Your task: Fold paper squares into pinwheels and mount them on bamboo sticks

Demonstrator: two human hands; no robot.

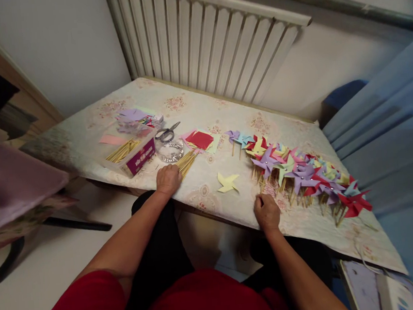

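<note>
My left hand (pixel 168 179) rests closed at the table's front edge, right against the near ends of a loose bundle of thin wooden sticks (pixel 186 164); nothing shows in its curled fingers. Farther right, my right hand (pixel 266 211) lies on the edge as a fist, with nothing visible in it. Between the two hands is a flat pale yellow paper pinwheel (pixel 227 182) without a stick. Many finished pinwheels (pixel 303 176) on sticks, in purple, red, yellow and blue, lie heaped beyond my right hand. Red paper squares (pixel 199 140) sit stacked on other coloured sheets behind the sticks.
A clear box (pixel 143 158) with a purple label holds more sticks on the left. Near it are scissors (pixel 167 133), a round dish of shiny small pieces (pixel 170 151) and purple paper pieces (pixel 131 115). A radiator (pixel 206 38) stands behind, a blue curtain (pixel 400 121) at right.
</note>
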